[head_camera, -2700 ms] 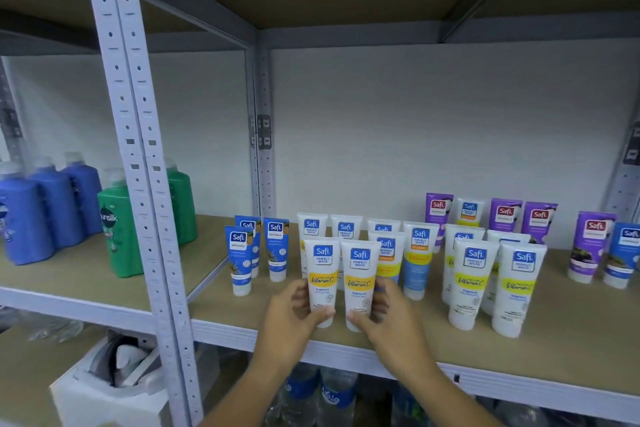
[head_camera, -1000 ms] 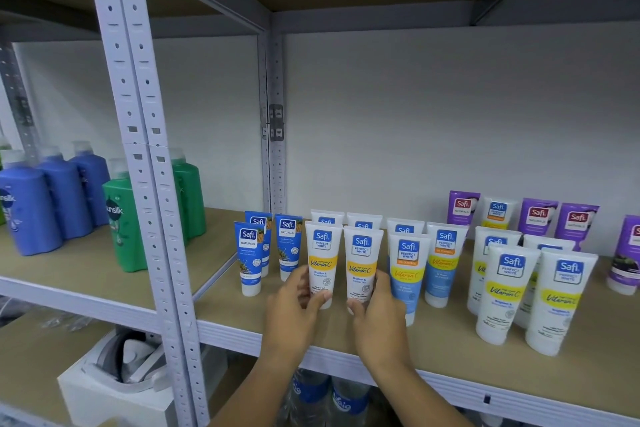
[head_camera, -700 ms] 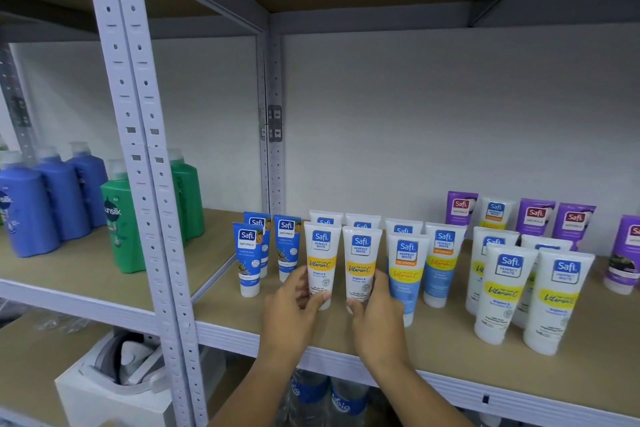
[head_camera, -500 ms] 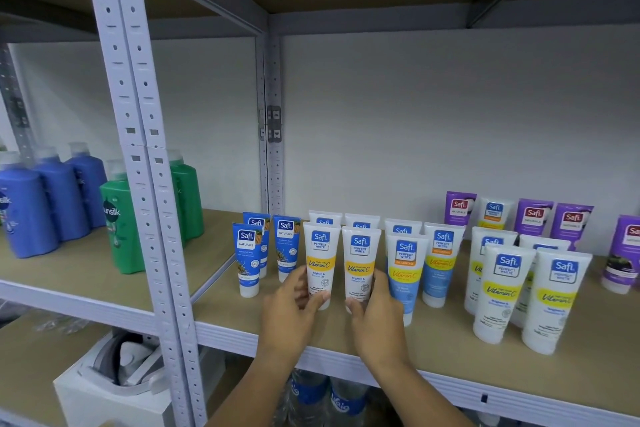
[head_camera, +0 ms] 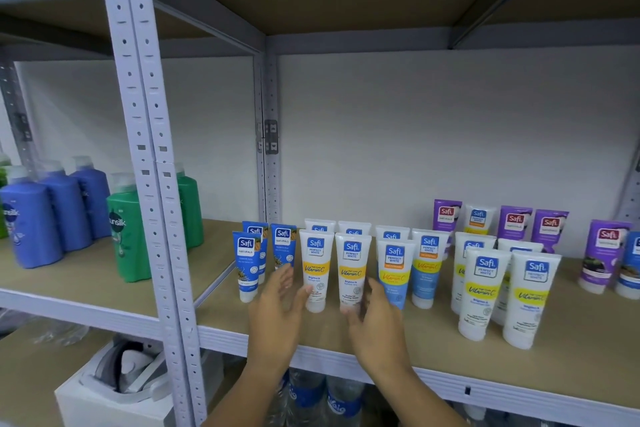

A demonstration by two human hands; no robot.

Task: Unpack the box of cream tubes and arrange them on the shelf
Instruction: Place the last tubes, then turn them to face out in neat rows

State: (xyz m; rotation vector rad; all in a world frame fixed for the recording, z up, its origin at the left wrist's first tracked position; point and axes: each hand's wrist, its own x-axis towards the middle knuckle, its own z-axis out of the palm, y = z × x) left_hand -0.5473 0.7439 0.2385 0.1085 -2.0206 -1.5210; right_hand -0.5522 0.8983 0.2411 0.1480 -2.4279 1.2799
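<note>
On the shelf (head_camera: 433, 333), your left hand (head_camera: 277, 315) and right hand (head_camera: 377, 326) bracket the two front tubes (head_camera: 332, 274), fingers loose, gripping nothing, probably squaring the row at twelve o'clock.

two front tubes (head_camera: 334, 272) stand on the shelf (head_camera: 433, 333); small tubes (head_camera: 258, 253) left of them, more tubes (head_camera: 498, 291) right, bottles (head_camera: 52, 215) far left.

Both hands' fingers (head_camera: 287, 279) now loose off the two front tubes (head_camera: 316, 270) (tubes upright).
</note>
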